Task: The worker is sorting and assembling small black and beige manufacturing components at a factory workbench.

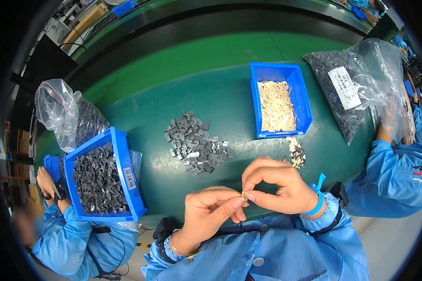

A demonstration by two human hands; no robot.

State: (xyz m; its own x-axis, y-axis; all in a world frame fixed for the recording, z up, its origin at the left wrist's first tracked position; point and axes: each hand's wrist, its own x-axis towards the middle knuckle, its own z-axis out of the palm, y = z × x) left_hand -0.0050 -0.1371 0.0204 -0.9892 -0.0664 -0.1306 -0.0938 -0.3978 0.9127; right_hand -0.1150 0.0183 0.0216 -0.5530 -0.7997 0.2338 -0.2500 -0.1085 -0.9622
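Observation:
In front of my body, my left hand [208,211] and my right hand [280,186] meet fingertip to fingertip. Both pinch one tiny pale beige piece [243,195], mostly covered by the fingers, so its exact kind cannot be made out. A loose pile of small dark grey plastic parts [192,140] lies just beyond my left hand. Past my right hand is a little heap of beige and black bits [295,152]. Behind that heap stands a blue bin [305,100] holding many flat beige pieces [276,107].
At the left, a tilted blue bin [135,187] is full of dark parts, beside a clear bag [56,103]. Another bag [337,79] of dark parts lies far right. Co-workers in blue sit on both sides of the green table [229,93].

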